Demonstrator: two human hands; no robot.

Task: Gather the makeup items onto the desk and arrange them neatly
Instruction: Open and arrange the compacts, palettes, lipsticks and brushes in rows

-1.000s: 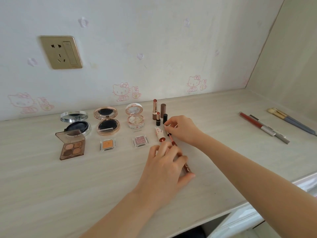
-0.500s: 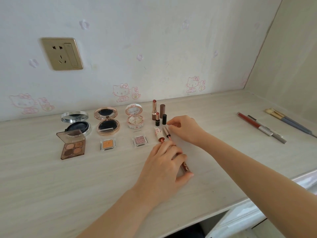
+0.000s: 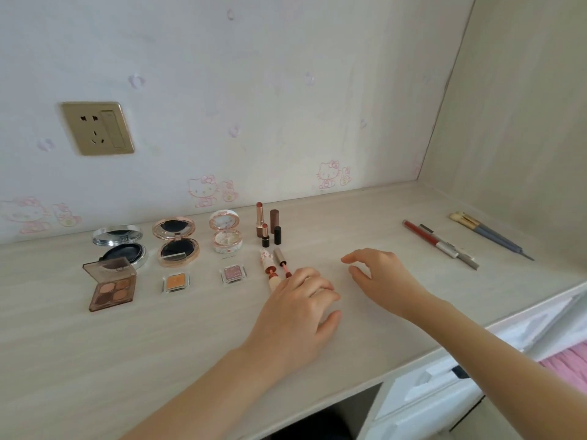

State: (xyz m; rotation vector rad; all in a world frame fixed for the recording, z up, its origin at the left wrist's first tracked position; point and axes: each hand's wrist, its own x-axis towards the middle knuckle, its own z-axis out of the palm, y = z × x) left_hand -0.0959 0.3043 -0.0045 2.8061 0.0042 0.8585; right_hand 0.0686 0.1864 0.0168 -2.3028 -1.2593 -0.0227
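- Pale wood-grain desk point(image 3: 95, 360) runs along a wall papered with pink cartoon cats; a gold socket plate point(image 3: 97, 128) is fixed to that wall at the left.
- Back row, left to right: silver compact point(image 3: 120, 246), rose-gold compact point(image 3: 176, 246) and floral compact point(image 3: 226, 235). All three stand open with their lids raised.
- Front row, left to right: brown eyeshadow palette point(image 3: 111, 286) with its lid up, orange eyeshadow pan point(image 3: 175, 282) and pink glitter pan point(image 3: 234, 274). Each lies just in front of one compact.
- Two uncapped lipsticks point(image 3: 259, 219) stand upright right of the floral compact, with a brown cap point(image 3: 274, 217) and a black cap point(image 3: 277, 235) upright just beside them.
- In front of the lipsticks, a cream patterned lip gloss point(image 3: 267, 265) and a grey-capped gloss wand point(image 3: 281, 260) lie side by side, pointing toward the person.
- Left hand point(image 3: 298, 309): palm down, fingers bent over the near ends of the gloss and the wand, thumb spread to the right. Whether the fingers clasp anything beneath them cannot be told.
- Right hand point(image 3: 378, 274): just right of the left hand and apart from it, fingers loosely curved, holding nothing.
- Far right of the desk: a red pencil point(image 3: 427, 238) and a grey pencil point(image 3: 467, 258) lie close together, with two grey-handled brushes point(image 3: 489, 235) near them. All are well apart from both hands.
- White drawer fronts point(image 3: 422, 385) show below the desk edge at the lower right.
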